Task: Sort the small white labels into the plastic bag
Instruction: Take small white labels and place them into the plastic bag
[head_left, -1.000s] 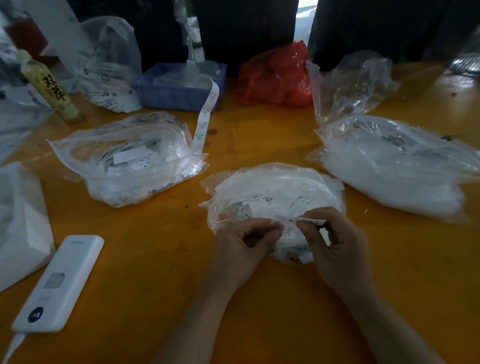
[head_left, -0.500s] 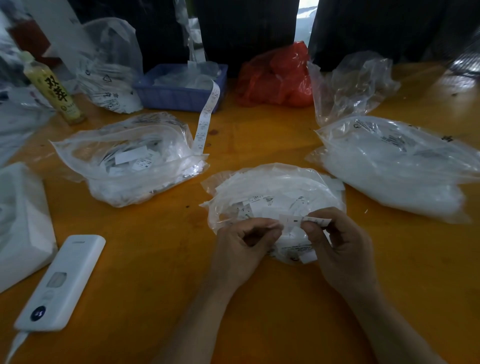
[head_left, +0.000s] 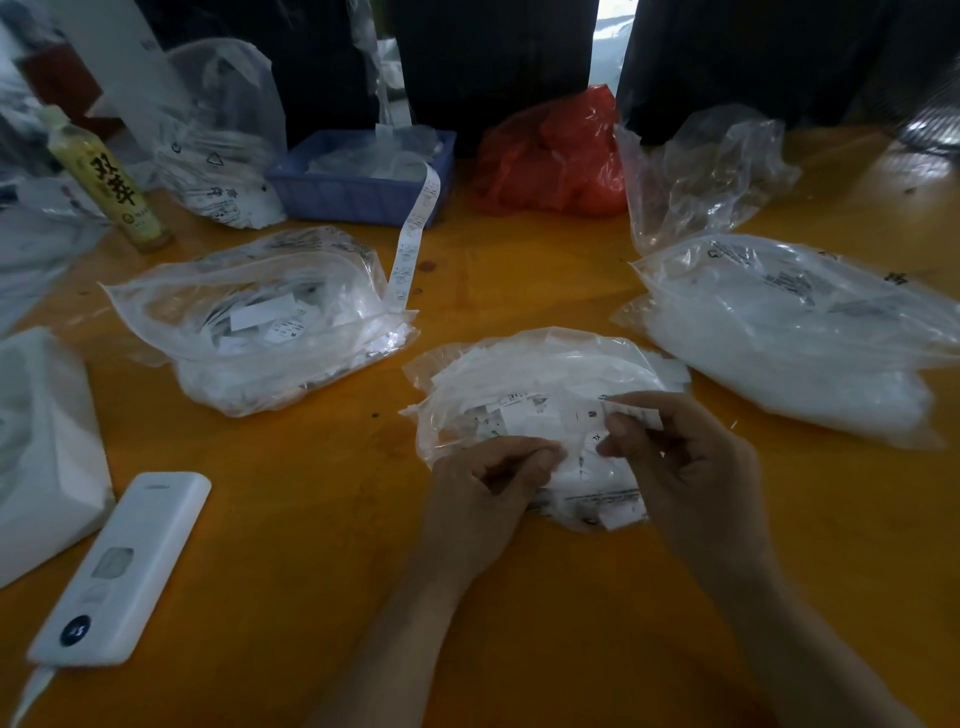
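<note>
Labels (head_left: 524, 418) in bag (head_left: 519, 364) — mid-table (head_left: 322, 545)

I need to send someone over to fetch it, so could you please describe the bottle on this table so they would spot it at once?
Start at the orange table and look to its far left corner, left of the blue plastic basket. There stands the bottle, upright, with yellowish contents and large dark characters down its label. It is the only bottle and the only rigid upright thing among soft plastic bags.

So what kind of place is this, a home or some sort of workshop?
Probably a small garment-label packing workshop: clear bags of white labels, a printed label strip trailing from a blue basket, all on an orange worktable.
</note>
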